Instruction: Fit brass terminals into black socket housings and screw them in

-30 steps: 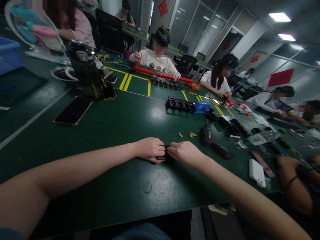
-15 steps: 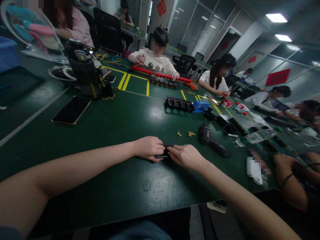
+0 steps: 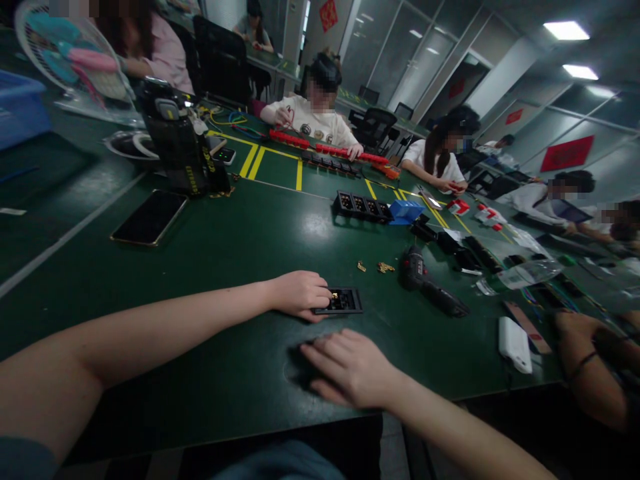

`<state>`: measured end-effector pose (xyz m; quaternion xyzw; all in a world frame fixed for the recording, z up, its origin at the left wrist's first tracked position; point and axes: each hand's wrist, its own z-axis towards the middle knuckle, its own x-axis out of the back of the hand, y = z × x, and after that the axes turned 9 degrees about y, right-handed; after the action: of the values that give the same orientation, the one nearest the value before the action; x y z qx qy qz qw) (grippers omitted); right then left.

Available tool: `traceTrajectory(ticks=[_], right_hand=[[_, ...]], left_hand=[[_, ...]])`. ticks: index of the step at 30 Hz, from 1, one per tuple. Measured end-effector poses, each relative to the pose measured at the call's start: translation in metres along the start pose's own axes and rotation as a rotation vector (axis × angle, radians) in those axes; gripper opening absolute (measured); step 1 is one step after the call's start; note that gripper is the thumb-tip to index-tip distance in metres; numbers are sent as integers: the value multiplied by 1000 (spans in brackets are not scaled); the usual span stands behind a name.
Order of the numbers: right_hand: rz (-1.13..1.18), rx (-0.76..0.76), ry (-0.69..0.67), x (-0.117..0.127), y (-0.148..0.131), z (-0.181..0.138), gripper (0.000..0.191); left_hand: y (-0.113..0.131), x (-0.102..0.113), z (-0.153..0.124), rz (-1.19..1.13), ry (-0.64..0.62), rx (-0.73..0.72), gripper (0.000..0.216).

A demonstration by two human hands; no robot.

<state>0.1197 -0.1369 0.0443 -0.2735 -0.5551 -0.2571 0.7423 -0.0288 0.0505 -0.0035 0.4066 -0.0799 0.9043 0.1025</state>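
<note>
My left hand [image 3: 299, 293] grips the left end of a small black rectangular plastic housing [image 3: 353, 301] on the green table. Inside its open top, bits of brass [image 3: 335, 295] show close to my fingertips. My right hand [image 3: 353, 370] is apart from the housing, nearer the table's front edge, fingers stretched out to the left and slightly blurred. Nothing is visible in it, and a dark shadow lies under the fingertips. Beyond the housing are a small heap of brass pieces [image 3: 385, 267] and a few more brass bits [image 3: 361, 266].
A black power screwdriver [image 3: 430, 283] lies right of the brass. Farther back stand a black multi-socket strip [image 3: 361, 208] and a blue box [image 3: 406, 212]. A phone [image 3: 150, 217] lies at left by a dark container [image 3: 175, 143]. A co-worker's arm [image 3: 593, 363] rests at right.
My right hand has come off the housing and moved down toward the front edge, uncovering the housing's right part. My left hand stays on it. The view has shifted slightly.
</note>
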Motion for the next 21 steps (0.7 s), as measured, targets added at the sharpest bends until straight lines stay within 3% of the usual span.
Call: traceTrajectory(ticks=[3, 9, 14, 21], right_hand=[[207, 133, -89, -14, -26, -4, 65], [249, 4, -204, -13, -26, -12, 65], [230, 59, -137, -19, -32, -21, 67], [184, 49, 24, -21, -31, -32, 50]], left_hand=[[0, 0, 0, -1, 1, 8, 25], [0, 0, -1, 21, -42, 15, 28], [0, 1, 0, 9, -19, 11, 26], [0, 0, -1, 18, -12, 4, 26]])
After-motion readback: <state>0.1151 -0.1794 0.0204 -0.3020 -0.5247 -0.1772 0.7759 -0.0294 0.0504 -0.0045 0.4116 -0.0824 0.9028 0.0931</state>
